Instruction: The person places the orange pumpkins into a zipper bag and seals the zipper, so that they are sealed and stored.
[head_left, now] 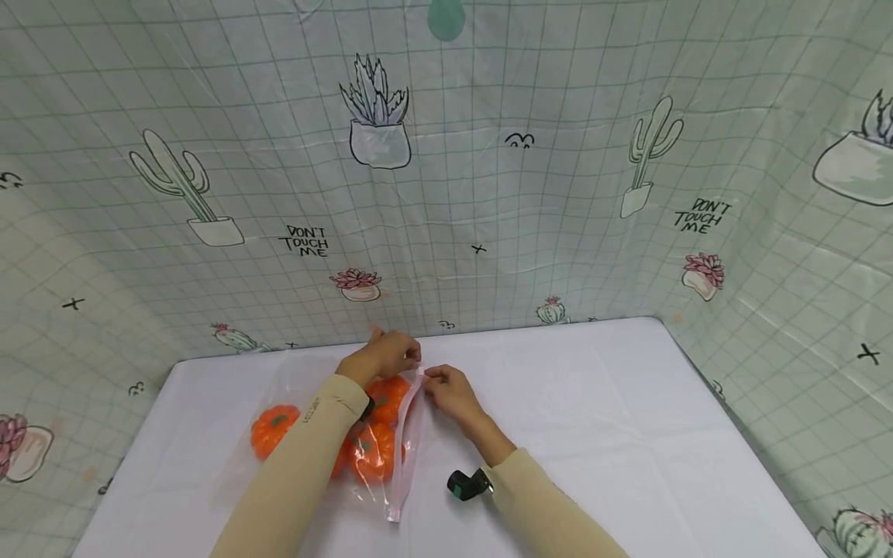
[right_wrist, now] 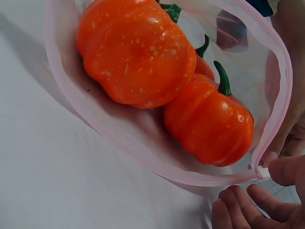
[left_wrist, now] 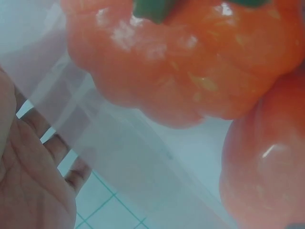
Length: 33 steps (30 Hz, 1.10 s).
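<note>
A clear slider zip bag with a pink zip edge lies on the table, its mouth gaping toward the right wrist camera. Several orange toy pumpkins with green stems are inside. At the bag's far corner, my left hand pinches the edge; its fingertips are partly hidden. My right hand is at the same corner, pinching the white slider between thumb and fingers. In the left wrist view, the bag's film passes in front of my left fingers, close to a pumpkin.
The white table extends to the right of the bag. Behind it hangs a gridded cloth printed with cacti. A black wrist camera sticks out from my right sleeve, and my left forearm crosses over the bag.
</note>
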Each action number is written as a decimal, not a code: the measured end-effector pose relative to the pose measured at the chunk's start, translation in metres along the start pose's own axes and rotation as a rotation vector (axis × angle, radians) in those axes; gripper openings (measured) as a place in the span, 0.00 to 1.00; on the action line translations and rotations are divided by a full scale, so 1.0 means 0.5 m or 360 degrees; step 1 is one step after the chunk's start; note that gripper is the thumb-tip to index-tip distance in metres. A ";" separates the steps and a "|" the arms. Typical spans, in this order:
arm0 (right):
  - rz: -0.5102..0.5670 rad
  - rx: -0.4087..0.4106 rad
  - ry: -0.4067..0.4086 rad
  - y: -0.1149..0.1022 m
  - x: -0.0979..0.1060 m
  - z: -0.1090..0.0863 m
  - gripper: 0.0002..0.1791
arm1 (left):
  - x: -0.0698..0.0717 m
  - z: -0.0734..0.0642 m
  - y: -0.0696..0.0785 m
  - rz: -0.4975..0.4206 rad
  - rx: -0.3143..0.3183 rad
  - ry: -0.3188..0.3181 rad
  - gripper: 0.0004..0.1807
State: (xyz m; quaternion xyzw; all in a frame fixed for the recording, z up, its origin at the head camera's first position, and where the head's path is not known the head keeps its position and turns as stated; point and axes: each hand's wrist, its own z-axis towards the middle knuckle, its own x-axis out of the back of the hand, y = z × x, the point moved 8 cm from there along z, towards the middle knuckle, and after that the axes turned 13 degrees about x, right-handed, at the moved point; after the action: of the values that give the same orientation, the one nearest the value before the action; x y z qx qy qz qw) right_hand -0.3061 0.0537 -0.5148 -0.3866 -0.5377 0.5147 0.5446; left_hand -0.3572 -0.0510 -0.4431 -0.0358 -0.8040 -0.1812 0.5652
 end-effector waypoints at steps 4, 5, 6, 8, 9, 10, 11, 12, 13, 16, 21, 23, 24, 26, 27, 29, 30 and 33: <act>0.0057 -0.0030 0.0016 0.003 -0.005 0.002 0.17 | -0.002 0.001 -0.003 -0.0009 0.0015 -0.0004 0.06; 0.0064 -0.0037 0.0017 0.004 -0.007 0.003 0.17 | -0.003 0.001 -0.003 -0.0010 0.0018 -0.0007 0.06; 0.0069 -0.0044 0.0018 0.004 -0.008 0.003 0.17 | -0.003 0.001 -0.004 -0.0009 0.0019 -0.0009 0.06; 0.0071 -0.0048 0.0015 0.005 -0.011 0.004 0.16 | -0.004 0.001 -0.005 -0.0005 0.0018 -0.0008 0.05; 0.0076 -0.0050 0.0015 0.005 -0.012 0.004 0.16 | -0.004 0.000 -0.005 -0.0006 0.0015 -0.0006 0.05; 0.0080 -0.0052 0.0017 0.005 -0.013 0.004 0.16 | -0.004 0.000 -0.005 -0.0011 0.0015 -0.0006 0.05; 0.0086 -0.0049 0.0019 0.005 -0.014 0.004 0.16 | -0.005 0.000 -0.006 -0.0020 0.0014 -0.0005 0.05; 0.0093 -0.0042 0.0025 0.004 -0.014 0.004 0.15 | -0.004 0.000 -0.006 -0.0027 0.0009 -0.0001 0.05; 0.0098 -0.0032 0.0033 0.003 -0.014 0.005 0.15 | -0.004 0.000 -0.006 -0.0032 0.0006 0.0002 0.05; 0.0114 -0.0016 0.0064 0.002 -0.013 0.005 0.15 | -0.003 -0.001 -0.005 -0.0051 -0.0004 0.0012 0.05; 0.0123 0.0016 0.0101 -0.007 -0.011 0.006 0.13 | 0.000 0.000 -0.003 -0.0061 -0.0038 0.0035 0.06; 0.0120 0.0026 0.0110 -0.010 -0.010 0.007 0.12 | 0.001 0.000 -0.003 -0.0069 -0.0042 0.0030 0.05; 0.0118 0.0027 0.0112 -0.011 -0.011 0.008 0.11 | 0.002 -0.001 -0.003 -0.0074 -0.0043 0.0024 0.05; 0.0112 0.0023 0.0117 -0.010 -0.011 0.008 0.11 | 0.002 -0.001 -0.003 -0.0076 -0.0047 0.0020 0.05; 0.0111 0.0022 0.0118 -0.009 -0.011 0.008 0.11 | 0.001 -0.001 -0.003 -0.0080 -0.0049 0.0015 0.05; 0.0111 0.0024 0.0118 -0.009 -0.012 0.008 0.11 | 0.001 -0.001 -0.003 -0.0080 -0.0059 0.0012 0.06; 0.0110 0.0026 0.0116 -0.009 -0.013 0.008 0.11 | 0.001 -0.002 -0.002 -0.0081 -0.0065 0.0013 0.06; 0.0113 0.0021 0.0109 -0.008 -0.015 0.008 0.11 | 0.000 -0.004 -0.002 -0.0086 -0.0071 0.0010 0.07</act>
State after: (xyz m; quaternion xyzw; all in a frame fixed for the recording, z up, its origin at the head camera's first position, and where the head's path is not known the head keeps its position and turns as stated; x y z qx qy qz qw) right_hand -0.3088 0.0454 -0.5117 -0.4191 -0.5012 0.5236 0.5468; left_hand -0.3555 -0.0525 -0.4426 -0.0259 -0.7986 -0.2143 0.5618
